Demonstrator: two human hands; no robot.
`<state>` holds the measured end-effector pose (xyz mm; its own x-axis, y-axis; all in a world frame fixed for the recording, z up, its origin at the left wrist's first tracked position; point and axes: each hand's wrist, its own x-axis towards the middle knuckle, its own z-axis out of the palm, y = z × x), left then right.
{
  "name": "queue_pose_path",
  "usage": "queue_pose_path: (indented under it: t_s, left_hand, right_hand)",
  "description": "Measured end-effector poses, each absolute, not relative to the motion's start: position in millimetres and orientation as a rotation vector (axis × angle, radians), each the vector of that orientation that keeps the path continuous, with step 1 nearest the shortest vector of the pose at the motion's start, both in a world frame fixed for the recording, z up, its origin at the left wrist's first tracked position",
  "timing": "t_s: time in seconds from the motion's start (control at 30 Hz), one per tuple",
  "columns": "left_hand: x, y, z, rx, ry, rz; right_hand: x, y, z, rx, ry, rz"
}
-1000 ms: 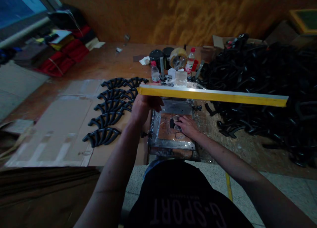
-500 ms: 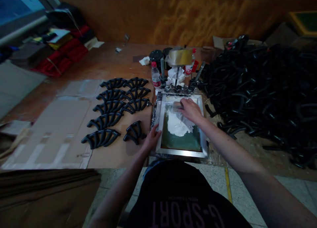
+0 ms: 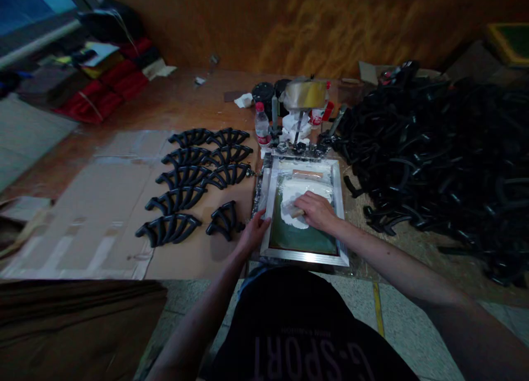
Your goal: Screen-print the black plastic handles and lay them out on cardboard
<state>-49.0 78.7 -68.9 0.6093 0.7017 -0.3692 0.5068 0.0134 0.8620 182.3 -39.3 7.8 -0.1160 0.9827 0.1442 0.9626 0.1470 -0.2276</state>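
Note:
A silk-screen frame (image 3: 305, 256) with a metal border and green mesh lies in front of me, white ink (image 3: 289, 191) spread over its middle. My right hand (image 3: 316, 209) is closed round a small squeegee (image 3: 296, 212), which sits in the ink near the mesh's centre. Another squeegee (image 3: 307, 174), with a light wooden handle, lies across the far end of the mesh. My left hand (image 3: 254, 232) grips the frame's left side, its thumb by the metal edge. Whatever lies under the screen is hidden.
Rows of curved black handle-like parts (image 3: 182, 174) lie on cardboard at left. A large heap of similar black parts (image 3: 430, 149) fills the right side. Behind the frame stand clamps, a plastic bottle (image 3: 262, 126), and a tape roll (image 3: 306, 95). Red bundles (image 3: 103, 94) lie at far left.
My right hand has come from the far end of the screen toward me with the squeegee, through the white ink. The other squeegee now shows at the far end. My left hand stays on the frame.

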Motion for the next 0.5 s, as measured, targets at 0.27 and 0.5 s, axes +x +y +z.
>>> queue_pose_path:
  t_s: [0.27,0.5]
  left_hand:
    - [-49.3,77.5,-59.1,1.563,1.023,0.215]
    - [-44.9,80.2,23.8,1.378,0.947,0.389]
  right_hand:
    - [187.1,-32.9,7.0,-1.911,-2.045,0.142]
    - [274.8,3.8,61.5,-2.191,-1.419,-0.11]
